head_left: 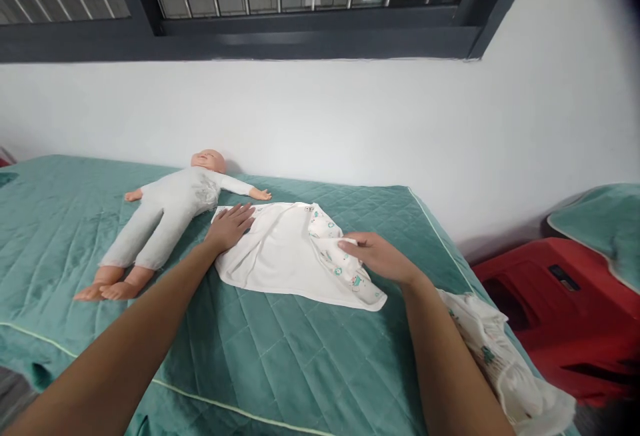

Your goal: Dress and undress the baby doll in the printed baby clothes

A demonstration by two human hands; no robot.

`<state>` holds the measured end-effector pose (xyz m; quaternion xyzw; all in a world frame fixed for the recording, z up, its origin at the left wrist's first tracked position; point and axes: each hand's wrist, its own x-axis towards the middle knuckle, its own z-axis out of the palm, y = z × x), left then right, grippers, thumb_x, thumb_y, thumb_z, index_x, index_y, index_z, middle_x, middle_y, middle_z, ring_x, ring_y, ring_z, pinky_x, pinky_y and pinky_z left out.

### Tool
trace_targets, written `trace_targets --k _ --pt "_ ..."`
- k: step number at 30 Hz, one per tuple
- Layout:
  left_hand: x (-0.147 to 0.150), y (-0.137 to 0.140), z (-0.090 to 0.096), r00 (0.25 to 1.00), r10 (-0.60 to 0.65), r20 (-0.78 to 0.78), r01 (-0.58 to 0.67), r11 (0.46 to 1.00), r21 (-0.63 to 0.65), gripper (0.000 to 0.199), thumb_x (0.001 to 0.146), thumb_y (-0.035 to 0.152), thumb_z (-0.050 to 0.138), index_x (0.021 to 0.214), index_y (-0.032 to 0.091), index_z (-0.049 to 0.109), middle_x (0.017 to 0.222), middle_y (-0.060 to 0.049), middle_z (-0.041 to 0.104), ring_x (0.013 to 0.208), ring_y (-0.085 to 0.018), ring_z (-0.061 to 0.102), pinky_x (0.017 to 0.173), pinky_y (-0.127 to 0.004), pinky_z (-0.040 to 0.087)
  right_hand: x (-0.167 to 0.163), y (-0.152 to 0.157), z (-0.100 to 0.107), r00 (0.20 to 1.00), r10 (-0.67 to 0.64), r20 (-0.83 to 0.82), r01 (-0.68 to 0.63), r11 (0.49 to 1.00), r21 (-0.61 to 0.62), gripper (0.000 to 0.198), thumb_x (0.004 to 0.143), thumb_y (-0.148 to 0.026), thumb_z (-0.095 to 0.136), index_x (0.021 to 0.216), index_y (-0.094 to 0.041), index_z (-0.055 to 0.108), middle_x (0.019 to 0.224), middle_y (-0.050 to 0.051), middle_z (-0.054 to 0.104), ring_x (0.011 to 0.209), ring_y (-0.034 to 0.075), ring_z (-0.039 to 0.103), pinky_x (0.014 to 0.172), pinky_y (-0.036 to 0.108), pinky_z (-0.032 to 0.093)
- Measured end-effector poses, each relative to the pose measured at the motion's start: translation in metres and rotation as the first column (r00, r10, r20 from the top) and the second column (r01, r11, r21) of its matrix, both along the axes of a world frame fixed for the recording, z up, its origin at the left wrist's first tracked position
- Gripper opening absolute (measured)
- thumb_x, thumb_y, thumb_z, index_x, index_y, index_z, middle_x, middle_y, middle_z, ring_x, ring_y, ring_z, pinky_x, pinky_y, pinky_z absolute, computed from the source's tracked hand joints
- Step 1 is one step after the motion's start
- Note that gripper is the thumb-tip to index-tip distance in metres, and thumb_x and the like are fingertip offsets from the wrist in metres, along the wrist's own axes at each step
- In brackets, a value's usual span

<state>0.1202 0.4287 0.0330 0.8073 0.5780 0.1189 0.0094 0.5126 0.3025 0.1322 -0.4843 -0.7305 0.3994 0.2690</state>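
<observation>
A white piece of baby clothing (280,249) with a small green print along its right side lies spread on the green quilted cover. My left hand (231,226) rests flat on its upper left corner, fingers stretched out. At the right side, my right hand (377,255) pinches a folded-over part of the cloth between thumb and fingers. A baby doll (175,199) in a white bodysuit lies on its back just left of the clothing, its arms spread. The garment's exact kind cannot be made out in this folded state.
White printed cloths (487,349) lie bunched at the bed's right edge, partly behind my right forearm. A red plastic stool (565,309) stands beyond that edge, with green fabric (605,223) on it. A white wall (320,123) and barred window run along the back.
</observation>
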Motion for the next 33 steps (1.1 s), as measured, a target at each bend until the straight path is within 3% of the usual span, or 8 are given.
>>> trace_targets --k 3,7,9,13,19,22,25,33 --pt "-0.001 0.001 -0.002 1.000 -0.013 0.002 0.013 1.000 0.016 0.049 0.098 0.042 0.033 0.147 0.037 0.037 0.157 0.001 0.034 0.148 -0.022 0.024 0.120 -0.051 0.016 0.027 0.007 -0.004 0.919 -0.380 -0.101 0.388 0.918 0.077 0.043 0.086 -0.054 0.055 0.092 -0.014 0.068 0.086 0.005 0.067 0.077 0.019 0.059 0.068 0.026 0.044" --pt "-0.002 0.002 -0.002 1.000 -0.015 0.009 0.015 0.999 0.036 0.048 0.098 0.039 0.035 0.146 0.036 0.040 0.155 -0.001 0.038 0.147 -0.023 0.027 0.119 -0.050 0.019 0.066 0.016 -0.010 0.449 -0.878 -0.169 0.853 0.365 0.373 0.040 0.087 -0.043 0.047 0.105 -0.014 0.066 0.101 0.011 0.065 0.091 0.023 0.059 0.086 0.035 0.046" --pt "-0.002 0.001 0.000 1.000 -0.007 0.006 0.007 0.999 0.038 0.048 0.098 0.040 0.034 0.146 0.035 0.041 0.155 -0.001 0.038 0.147 -0.023 0.029 0.119 -0.050 0.021 0.073 0.021 -0.015 0.365 -0.916 -0.164 0.844 0.251 0.475 0.041 0.085 -0.037 0.048 0.114 -0.014 0.063 0.115 0.014 0.061 0.108 0.026 0.055 0.100 0.041 0.040" --pt "-0.001 0.000 0.004 1.000 0.017 -0.022 -0.017 1.000 0.010 0.050 0.099 0.045 0.028 0.145 0.033 0.042 0.157 -0.001 0.035 0.146 -0.023 0.029 0.117 -0.050 0.025 0.064 0.029 -0.027 0.457 -0.889 -0.025 0.768 0.380 0.515 0.045 0.078 -0.030 0.056 0.118 -0.009 0.061 0.122 0.020 0.058 0.122 0.032 0.048 0.109 0.048 0.033" --pt "-0.001 0.003 0.003 0.998 0.031 -0.055 -0.032 0.999 -0.010 0.051 0.099 0.046 0.026 0.147 0.034 0.038 0.158 0.002 0.032 0.147 -0.022 0.028 0.118 -0.050 0.024 0.015 0.031 -0.045 0.864 -0.497 0.081 0.420 0.801 0.427 0.055 0.093 -0.046 0.041 0.137 -0.014 0.050 0.143 0.013 0.048 0.133 0.025 0.044 0.113 0.041 0.036" --pt "-0.001 0.002 0.003 0.997 0.020 -0.076 -0.020 1.000 -0.005 0.052 0.099 0.044 0.025 0.148 0.033 0.037 0.158 0.001 0.031 0.147 -0.022 0.028 0.118 -0.050 0.024 0.003 0.031 -0.051 0.880 -0.301 0.369 0.187 0.931 0.314 0.068 0.095 -0.054 0.036 0.147 -0.012 0.038 0.156 0.013 0.030 0.146 0.029 0.023 0.120 0.047 0.022" --pt "-0.001 0.000 0.004 0.996 0.024 -0.084 -0.024 1.000 0.003 0.051 0.100 0.044 0.024 0.147 0.033 0.038 0.158 0.001 0.031 0.147 -0.021 0.027 0.117 -0.050 0.025 0.006 0.031 -0.052 0.794 -0.295 0.532 0.206 0.953 0.222 0.068 0.095 -0.052 0.036 0.146 -0.007 0.038 0.156 0.018 0.028 0.147 0.034 0.020 0.118 0.052 0.021" --pt "0.003 -0.002 0.007 0.998 0.054 -0.033 -0.055 0.998 -0.008 0.049 0.099 0.043 0.026 0.145 0.034 0.043 0.156 0.000 0.036 0.146 -0.021 0.029 0.117 -0.049 0.025 -0.074 -0.004 -0.028 0.775 -0.357 0.522 0.112 0.890 0.442 0.040 0.094 -0.047 0.051 0.119 -0.015 0.058 0.123 0.014 0.057 0.113 0.030 0.052 0.096 0.042 0.045"
